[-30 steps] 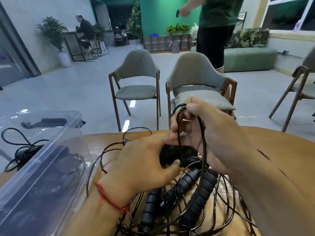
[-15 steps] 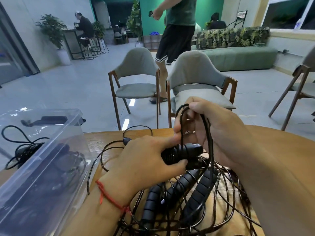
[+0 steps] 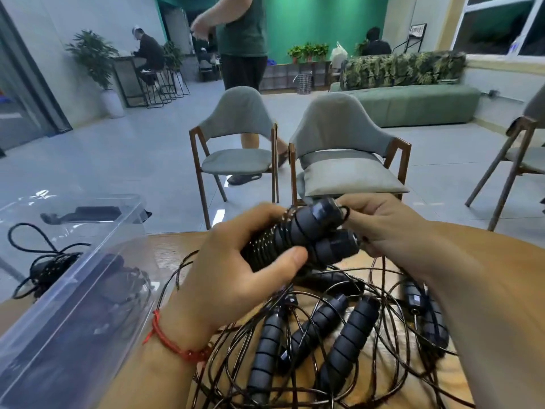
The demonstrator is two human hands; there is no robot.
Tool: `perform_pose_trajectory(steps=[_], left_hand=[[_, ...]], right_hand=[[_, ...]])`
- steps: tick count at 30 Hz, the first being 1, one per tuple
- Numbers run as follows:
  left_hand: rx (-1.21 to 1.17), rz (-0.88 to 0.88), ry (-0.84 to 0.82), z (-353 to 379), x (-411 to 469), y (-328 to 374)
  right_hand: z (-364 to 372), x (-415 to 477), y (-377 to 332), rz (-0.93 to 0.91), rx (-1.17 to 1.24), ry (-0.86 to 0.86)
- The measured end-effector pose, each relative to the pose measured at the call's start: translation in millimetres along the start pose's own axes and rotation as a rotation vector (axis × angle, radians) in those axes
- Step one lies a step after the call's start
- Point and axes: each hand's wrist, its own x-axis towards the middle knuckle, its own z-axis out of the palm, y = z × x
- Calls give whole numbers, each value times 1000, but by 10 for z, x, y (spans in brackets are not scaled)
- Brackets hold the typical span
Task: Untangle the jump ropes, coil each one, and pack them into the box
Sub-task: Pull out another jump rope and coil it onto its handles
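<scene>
My left hand grips a coiled jump rope bundle: two black ribbed handles side by side with thin black cord wound around them, held above the table. My right hand pinches the cord end at the handles' right tips. Below lies a tangled pile of jump ropes, several black handles amid loose cord loops on the wooden table. A clear plastic box stands at the left with dark ropes inside.
Two grey chairs stand beyond the table's far edge, another at the right. A person walks behind the left chair. A green sofa and plants are farther back. The box lid area fills the left of the table.
The cord loop that my right hand held up is now wound around the two handles. The bundle has lifted higher and turned level. The person behind has walked left.
</scene>
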Motion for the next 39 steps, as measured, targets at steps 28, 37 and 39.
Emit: perform_pose_trajectory(steps=[28, 37, 39], left_hand=[[-499, -488, 411, 162, 154, -158], [-288, -435, 519, 125, 152, -155], [-27, -368, 565, 59, 138, -206]], right_hand=[[804, -111, -154, -288, -354, 261], [604, -91, -196, -132, -317, 80], [516, -81, -208, -62, -394, 82]])
